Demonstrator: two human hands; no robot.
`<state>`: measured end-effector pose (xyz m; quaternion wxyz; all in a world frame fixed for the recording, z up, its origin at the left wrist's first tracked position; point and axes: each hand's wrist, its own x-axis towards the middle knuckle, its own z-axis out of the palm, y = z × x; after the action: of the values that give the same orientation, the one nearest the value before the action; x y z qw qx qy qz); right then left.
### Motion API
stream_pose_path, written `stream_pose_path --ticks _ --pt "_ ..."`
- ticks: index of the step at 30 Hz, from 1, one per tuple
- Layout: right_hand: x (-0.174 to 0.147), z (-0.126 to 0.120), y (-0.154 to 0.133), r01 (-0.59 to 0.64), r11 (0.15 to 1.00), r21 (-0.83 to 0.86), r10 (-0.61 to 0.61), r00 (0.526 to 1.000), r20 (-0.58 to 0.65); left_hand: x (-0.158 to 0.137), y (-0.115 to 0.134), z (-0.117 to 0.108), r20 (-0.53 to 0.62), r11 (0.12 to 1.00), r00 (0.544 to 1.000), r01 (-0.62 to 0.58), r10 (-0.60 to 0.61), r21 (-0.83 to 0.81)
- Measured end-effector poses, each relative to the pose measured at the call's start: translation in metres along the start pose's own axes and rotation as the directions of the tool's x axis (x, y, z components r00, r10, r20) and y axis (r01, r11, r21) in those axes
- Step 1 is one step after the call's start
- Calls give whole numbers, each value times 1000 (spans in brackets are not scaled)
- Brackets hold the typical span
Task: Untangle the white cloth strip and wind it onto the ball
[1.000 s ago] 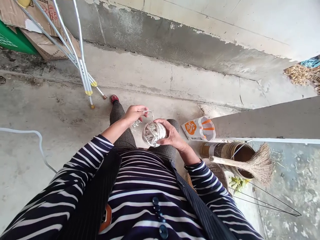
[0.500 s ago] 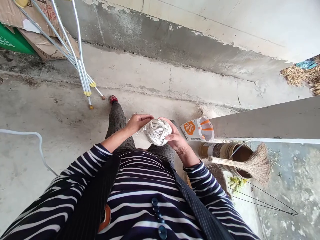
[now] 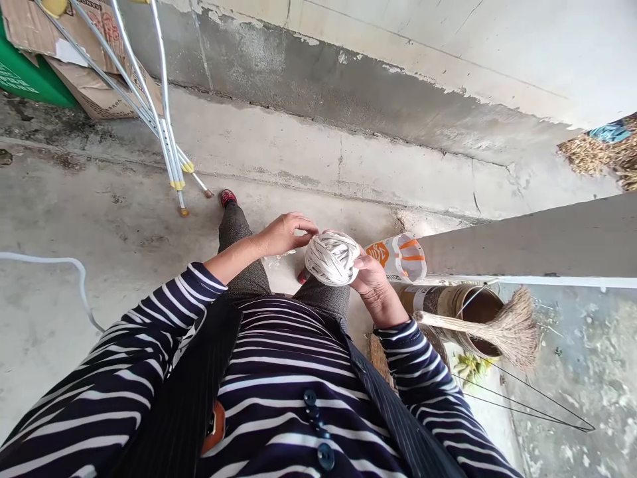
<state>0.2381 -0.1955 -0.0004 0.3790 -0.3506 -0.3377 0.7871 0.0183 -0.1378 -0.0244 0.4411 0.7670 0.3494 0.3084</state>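
A ball of flat white cord (image 3: 331,259) is held up in front of my lap. My right hand (image 3: 371,275) grips its right side, with the thumb on the near face and the other fingers partly hidden behind it. At the ball's upper left edge is my left hand (image 3: 284,234), its thumb and fingertips drawn together in a pinch. Whether a strand lies between them is too small to make out. A scrap of clear plastic (image 3: 277,257) shows just below my left hand.
Metal crutches (image 3: 166,143) lean at the upper left by cardboard boxes (image 3: 84,79). To the right are a printed white bag (image 3: 405,255), a brown bucket (image 3: 450,302) and a straw broom (image 3: 512,332). A pale hose (image 3: 74,265) lies on the left floor.
The ball has moved to the right with my right hand and turned. My left hand has shifted slightly right and up, and the plastic now shows apart from the ball.
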Motion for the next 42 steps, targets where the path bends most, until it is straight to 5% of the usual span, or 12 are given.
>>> stream_pose_path --ticks 6,14,21,26,30,36,42 --pt "1 -2 -13 26 994 -105 -29 999 -24 1 2 -1 53 984 985 168 -165 -63" --pt "-9 8 -18 48 985 -168 -46 999 13 10 -15 0 -17 966 968 250 -252 -64" --pt "-20 11 -26 59 982 -180 -42 994 97 20 -5 -7 3 929 940 337 -340 -151" --pt "-24 11 -30 114 965 -235 -83 987 138 20 5 -33 125 856 955 298 -270 -423" --pt "-22 11 -31 138 963 -231 -95 977 189 20 13 -56 53 774 971 219 -235 -594" --pt "-9 11 -17 128 932 -340 -61 978 200 27 40 -73 -96 744 965 124 -245 -657" --pt "-9 22 -20 234 888 -397 -130 954 271 31 27 -73 -37 810 959 215 -280 -545"
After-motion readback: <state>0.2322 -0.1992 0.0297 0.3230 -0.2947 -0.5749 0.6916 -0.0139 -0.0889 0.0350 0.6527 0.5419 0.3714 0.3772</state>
